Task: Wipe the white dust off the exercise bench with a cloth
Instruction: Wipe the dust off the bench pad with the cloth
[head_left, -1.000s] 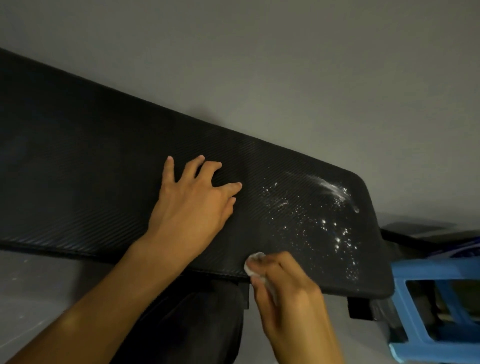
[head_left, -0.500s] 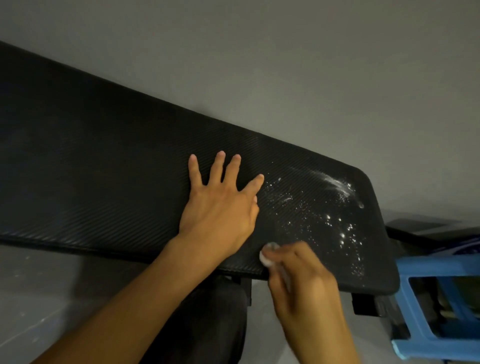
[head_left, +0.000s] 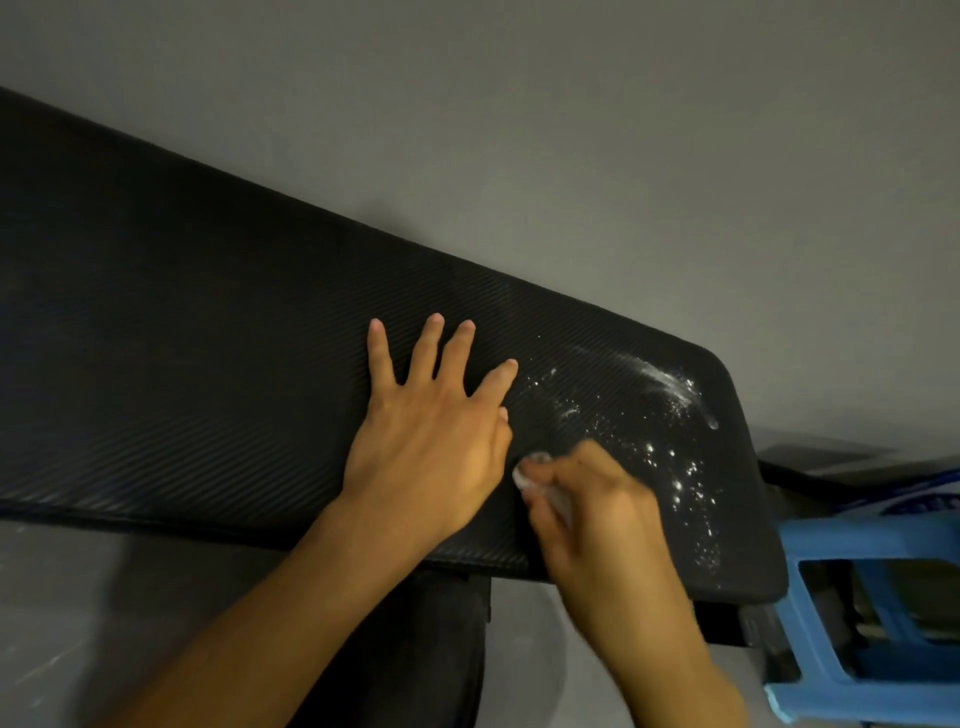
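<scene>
Pinching a small cloth in my curled right hand, I have it on the exercise bench near its front edge, just short of the white dust over the bench's right end. My left hand lies flat on the bench beside it, fingers spread, holding nothing. So small a wad could, I judge, smear dust into the weave or fling it off the bench's end.

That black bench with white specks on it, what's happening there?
A person is cleaning the black textured exercise bench. Their left hand rests flat on it, fingers spread. Their right hand grips a small white cloth against it, at the edge of the white dust scattered across the bench's right end. The dust is not yet wiped away.
</scene>
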